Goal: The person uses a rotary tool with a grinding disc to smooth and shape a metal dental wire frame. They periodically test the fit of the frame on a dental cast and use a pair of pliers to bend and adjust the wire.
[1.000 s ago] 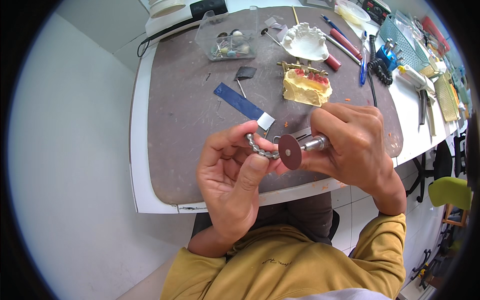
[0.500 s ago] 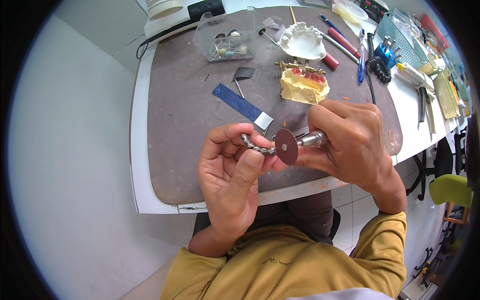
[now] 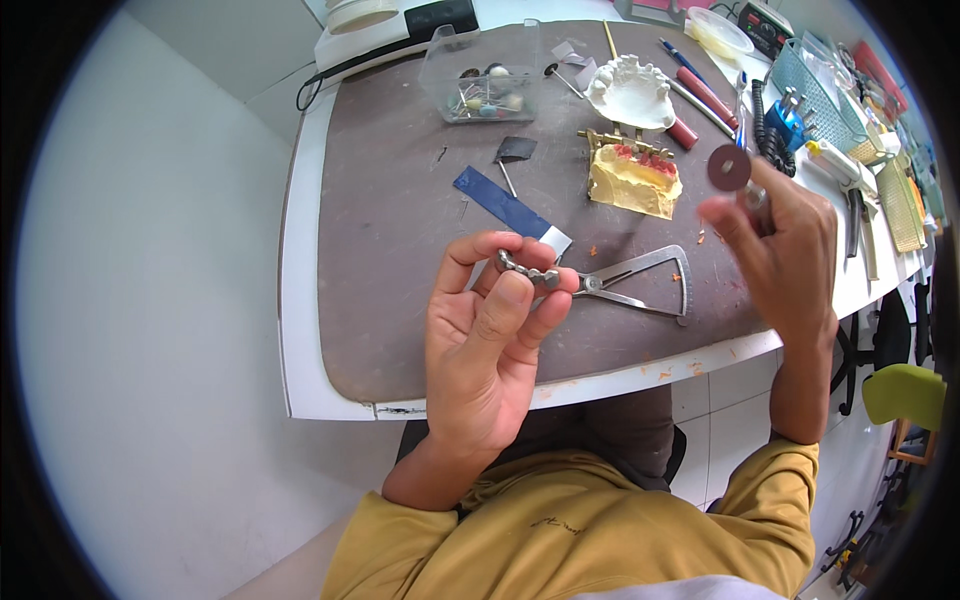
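Note:
My left hand pinches a small curved metal dental bridge between thumb and fingertips, above the front of the brown mat. My right hand is off to the right and raised, gripping a metal handpiece with a dark red cutting disc at its tip. The disc points up and away from the bridge. A metal caliper gauge lies on the mat between the two hands.
A yellow dental cast with red wax, a white plaster model, a blue strip and a clear box of burs lie on the mat. Pens, tools and a blue basket crowd the right side of the white table.
My right hand has pulled the handpiece and disc away from the bridge, up and to the right. My left hand still holds the bridge, fingers now more opened out; the caliper is uncovered.

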`<state>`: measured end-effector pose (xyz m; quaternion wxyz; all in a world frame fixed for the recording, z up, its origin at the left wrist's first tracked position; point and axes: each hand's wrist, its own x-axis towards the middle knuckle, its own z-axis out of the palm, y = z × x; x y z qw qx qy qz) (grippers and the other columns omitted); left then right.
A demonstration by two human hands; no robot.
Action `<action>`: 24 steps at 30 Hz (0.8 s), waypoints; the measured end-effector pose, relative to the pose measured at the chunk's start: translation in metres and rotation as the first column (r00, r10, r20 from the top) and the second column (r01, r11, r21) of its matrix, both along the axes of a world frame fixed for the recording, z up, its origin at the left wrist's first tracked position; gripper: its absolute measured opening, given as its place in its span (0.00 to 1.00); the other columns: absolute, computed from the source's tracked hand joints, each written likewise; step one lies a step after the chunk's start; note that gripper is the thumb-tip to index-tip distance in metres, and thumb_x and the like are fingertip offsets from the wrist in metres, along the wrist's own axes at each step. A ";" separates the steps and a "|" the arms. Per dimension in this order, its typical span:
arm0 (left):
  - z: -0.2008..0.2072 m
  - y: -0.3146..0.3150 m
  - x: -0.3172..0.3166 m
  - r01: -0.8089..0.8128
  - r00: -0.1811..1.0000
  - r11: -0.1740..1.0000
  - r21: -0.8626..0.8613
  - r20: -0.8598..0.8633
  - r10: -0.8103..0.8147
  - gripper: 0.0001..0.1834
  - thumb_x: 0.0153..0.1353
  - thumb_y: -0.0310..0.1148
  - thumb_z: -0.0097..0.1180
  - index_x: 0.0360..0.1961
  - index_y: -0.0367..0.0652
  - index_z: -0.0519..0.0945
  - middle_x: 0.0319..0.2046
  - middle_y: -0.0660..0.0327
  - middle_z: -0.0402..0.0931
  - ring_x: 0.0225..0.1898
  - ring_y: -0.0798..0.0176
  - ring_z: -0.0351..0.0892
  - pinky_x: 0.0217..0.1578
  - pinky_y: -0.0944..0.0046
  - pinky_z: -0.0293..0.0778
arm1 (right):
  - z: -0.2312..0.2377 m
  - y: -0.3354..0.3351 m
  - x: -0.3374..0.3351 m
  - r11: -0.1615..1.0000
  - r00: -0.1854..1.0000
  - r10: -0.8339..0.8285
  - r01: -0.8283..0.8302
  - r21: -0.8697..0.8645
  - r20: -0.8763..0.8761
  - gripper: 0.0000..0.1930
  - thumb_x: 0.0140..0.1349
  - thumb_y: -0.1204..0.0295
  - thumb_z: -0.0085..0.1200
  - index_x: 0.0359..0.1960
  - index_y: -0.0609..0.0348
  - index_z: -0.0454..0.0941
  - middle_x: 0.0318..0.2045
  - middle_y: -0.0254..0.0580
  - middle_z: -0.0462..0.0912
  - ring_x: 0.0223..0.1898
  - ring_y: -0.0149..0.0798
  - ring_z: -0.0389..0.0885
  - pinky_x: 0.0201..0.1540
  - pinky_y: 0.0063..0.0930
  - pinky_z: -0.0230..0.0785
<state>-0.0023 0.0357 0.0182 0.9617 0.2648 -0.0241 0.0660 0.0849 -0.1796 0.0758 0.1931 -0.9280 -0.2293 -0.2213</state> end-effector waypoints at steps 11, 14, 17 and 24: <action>-0.004 0.001 0.001 0.027 1.000 1.000 0.001 0.014 -0.027 0.16 0.65 0.26 0.55 0.53 0.39 0.68 0.44 0.54 0.75 0.46 0.60 0.80 0.47 0.67 0.82 | -0.022 -0.030 0.008 0.981 0.986 -0.165 0.161 -0.111 -0.032 0.10 0.66 0.70 0.44 0.41 0.65 0.71 0.30 0.56 0.78 0.31 0.56 0.79 0.38 0.44 0.68; -0.005 -0.002 0.000 0.021 1.000 1.000 0.015 0.016 -0.022 0.16 0.66 0.26 0.53 0.54 0.39 0.67 0.43 0.57 0.73 0.44 0.62 0.78 0.47 0.68 0.82 | -0.029 -0.034 0.012 0.986 0.989 -0.111 0.122 -0.113 0.096 0.10 0.65 0.71 0.47 0.42 0.64 0.73 0.34 0.53 0.80 0.36 0.53 0.80 0.41 0.42 0.71; -0.003 -0.002 -0.001 -0.015 1.000 0.997 0.070 0.015 0.014 0.17 0.67 0.27 0.52 0.55 0.39 0.66 0.43 0.59 0.69 0.44 0.65 0.74 0.46 0.71 0.82 | -0.030 -0.034 0.011 0.982 0.991 -0.114 0.124 -0.141 0.076 0.10 0.65 0.70 0.49 0.42 0.64 0.75 0.36 0.50 0.80 0.38 0.50 0.80 0.41 0.41 0.72; -0.001 -0.003 -0.002 -0.032 0.999 0.996 0.086 -0.005 0.033 0.16 0.66 0.27 0.54 0.53 0.39 0.68 0.45 0.57 0.72 0.46 0.64 0.79 0.48 0.71 0.82 | -0.028 -0.032 0.006 0.983 0.994 -0.094 0.101 -0.156 0.051 0.09 0.63 0.70 0.54 0.40 0.61 0.78 0.34 0.44 0.79 0.35 0.45 0.81 0.39 0.36 0.74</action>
